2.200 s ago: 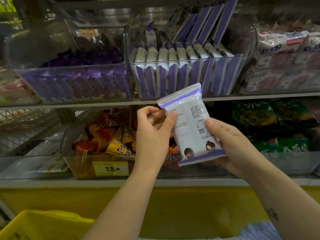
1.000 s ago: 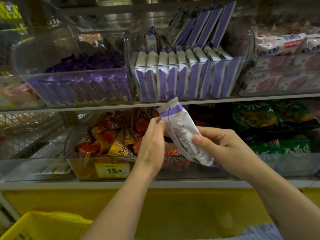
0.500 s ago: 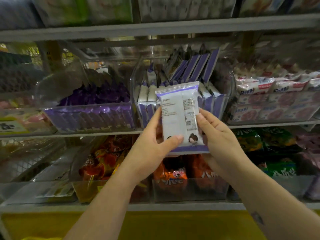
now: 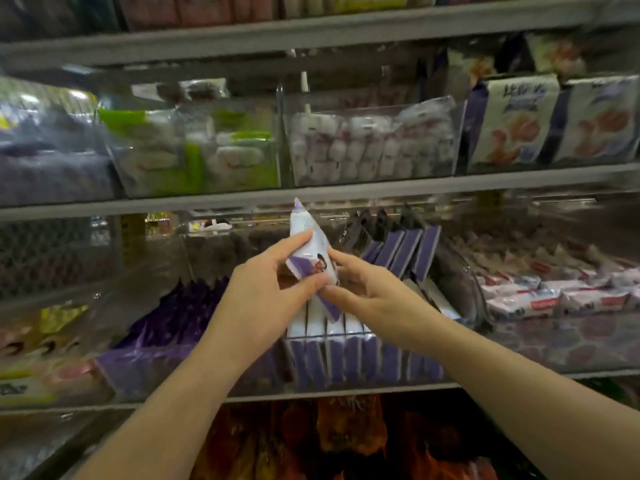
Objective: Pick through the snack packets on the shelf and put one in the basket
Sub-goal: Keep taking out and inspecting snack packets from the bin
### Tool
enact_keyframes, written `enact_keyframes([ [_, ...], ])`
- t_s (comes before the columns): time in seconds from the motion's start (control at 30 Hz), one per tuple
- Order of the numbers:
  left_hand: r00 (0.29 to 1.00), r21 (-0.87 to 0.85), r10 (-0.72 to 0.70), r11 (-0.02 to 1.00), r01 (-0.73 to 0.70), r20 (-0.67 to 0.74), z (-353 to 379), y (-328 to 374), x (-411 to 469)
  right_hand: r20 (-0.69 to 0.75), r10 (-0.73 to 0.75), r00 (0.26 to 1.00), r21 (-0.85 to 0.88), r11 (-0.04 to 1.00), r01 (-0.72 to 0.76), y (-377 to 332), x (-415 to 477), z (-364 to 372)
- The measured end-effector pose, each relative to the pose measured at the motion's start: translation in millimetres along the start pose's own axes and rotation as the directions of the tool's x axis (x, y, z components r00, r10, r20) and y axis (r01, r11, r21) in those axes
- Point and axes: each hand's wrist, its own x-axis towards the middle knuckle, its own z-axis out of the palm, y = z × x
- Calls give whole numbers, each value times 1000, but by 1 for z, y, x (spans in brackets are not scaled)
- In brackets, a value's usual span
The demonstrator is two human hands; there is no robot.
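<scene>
A white and purple snack packet (image 4: 309, 244) stands almost edge-on to me, above the clear bin (image 4: 460, 271) of like packets (image 4: 346, 362) on the middle shelf. My left hand (image 4: 266, 289) grips its lower part between thumb and fingers. My right hand (image 4: 367, 289) pinches its lower right edge with its fingertips. The basket is out of view.
Left of that bin stands a clear bin of dark purple packets (image 4: 162, 337). White and red packets (image 4: 554, 292) lie to the right. The shelf above holds green and white packs (image 4: 194, 150), small white sweets (image 4: 370, 147) and biscuit bags (image 4: 516, 119). Orange packets (image 4: 346, 434) sit below.
The packet has turned from flat-on to nearly edge-on and moved over the bin of like packets. My view has tilted upward, so a higher shelf shows and the yellow basket has left the frame.
</scene>
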Motion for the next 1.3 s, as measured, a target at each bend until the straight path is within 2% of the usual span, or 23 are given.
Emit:
enact_keyframes([
  [0.13,994,258,96,963,-80,-50,-5,-13,23,120,-10,993,-133,991,26,7,39,-13],
  [0.17,993,314,109,945,-91,-39,-7,-16,27,135,-21,991,-219,974,50,10,49,-18],
  [0.27,995,422,96,902,-89,4,-10,-25,38,159,-32,987,-596,794,122,21,81,-28],
  [0.4,996,559,85,825,-76,9,-7,-35,50,166,-14,986,-764,631,138,38,116,-18],
  [0.53,998,644,47,763,-59,36,0,-46,58,247,24,969,-784,592,186,53,135,-8],
  [0.6,998,665,37,744,-64,55,1,-50,64,244,15,970,-808,556,194,59,136,-11],
  [0.77,995,648,28,757,-81,91,6,-54,89,165,-186,969,-860,454,234,62,129,-22],
  [0.87,990,610,-32,790,-61,140,16,-56,112,164,-235,958,-882,399,249,64,126,-22],
  [1.0,963,614,-132,789,-42,235,37,-56,143,149,-185,971,-874,434,217,64,122,-24],
  [1.2,936,519,-103,849,-93,337,41,-68,158,161,-151,975,-892,402,209,64,121,-26],
  [1.3,897,621,-157,769,-152,414,45,-69,163,160,-134,978,-908,368,199,63,123,-26],
])
